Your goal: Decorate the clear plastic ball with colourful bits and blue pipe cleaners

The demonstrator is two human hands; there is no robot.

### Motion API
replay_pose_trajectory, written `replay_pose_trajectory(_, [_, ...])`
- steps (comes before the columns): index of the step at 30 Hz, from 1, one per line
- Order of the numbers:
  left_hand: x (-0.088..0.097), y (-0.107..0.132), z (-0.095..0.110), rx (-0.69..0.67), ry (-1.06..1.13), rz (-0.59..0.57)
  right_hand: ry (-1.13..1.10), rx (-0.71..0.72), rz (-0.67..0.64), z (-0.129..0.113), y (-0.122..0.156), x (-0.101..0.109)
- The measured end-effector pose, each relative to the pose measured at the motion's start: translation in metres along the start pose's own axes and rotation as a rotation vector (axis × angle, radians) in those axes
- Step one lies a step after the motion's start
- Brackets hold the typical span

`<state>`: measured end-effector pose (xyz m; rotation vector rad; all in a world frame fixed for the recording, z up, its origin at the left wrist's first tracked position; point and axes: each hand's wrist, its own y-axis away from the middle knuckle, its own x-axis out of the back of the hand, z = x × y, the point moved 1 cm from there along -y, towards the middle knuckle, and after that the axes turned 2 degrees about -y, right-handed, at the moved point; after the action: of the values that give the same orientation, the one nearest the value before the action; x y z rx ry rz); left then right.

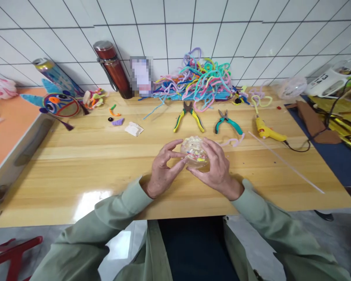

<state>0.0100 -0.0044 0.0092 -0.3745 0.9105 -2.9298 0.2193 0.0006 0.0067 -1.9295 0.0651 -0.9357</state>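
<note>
White tiles (179, 41) rise behind a wooden table (105, 168). Above its near half, the left hand (166, 168) grips the left side of a clear round container (194, 150), thumb and fingers curved and slightly spread. Opposite, the right hand (216, 166) clasps its right side, so the container sits between both sets of fingertips. Just beyond lie yellow-handled pliers (188, 107) and teal-handled pliers (236, 126); farther right, a yellow glue gun (267, 132); behind, tangled pipe cleaners (206, 80).

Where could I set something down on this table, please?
Bare tabletop lies between the white packet and left sleeve, and, barring small specks, between the white stick and right sleeve. It is crowded around the pipe-cleaner heap by the tiled wall.
</note>
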Motion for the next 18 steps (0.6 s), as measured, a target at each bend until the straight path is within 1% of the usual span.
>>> replay_pose_trajectory(4, [-0.004, 0.003, 0.001, 0.107, 0.067, 0.003, 0.037, -0.002, 0.014, -0.002, 0.001, -0.003])
replay_pose_trajectory(7, [-0.007, 0.005, 0.000, 0.159, 0.120, 0.007, 0.034, -0.041, -0.005, -0.002, 0.003, -0.006])
replay_pose_trajectory(9, [-0.007, 0.006, -0.001, 0.162, 0.130, 0.003, 0.009, -0.079, -0.039, -0.002, 0.004, -0.007])
replay_pose_trajectory(12, [-0.002, 0.006, -0.005, 0.115, 0.105, -0.035, -0.094, -0.154, -0.118, -0.003, 0.005, -0.006])
replay_pose_trajectory(15, [0.007, 0.000, -0.012, 0.041, 0.052, -0.125, -0.240, -0.245, -0.199, -0.003, 0.004, -0.004])
replay_pose_trajectory(17, [0.013, -0.007, -0.018, -0.005, 0.067, -0.260, -0.325, -0.304, -0.237, -0.001, 0.003, -0.003])
replay_pose_trajectory(18, [0.014, -0.010, -0.022, -0.005, 0.075, -0.337, -0.358, -0.333, -0.252, 0.001, 0.003, -0.003])
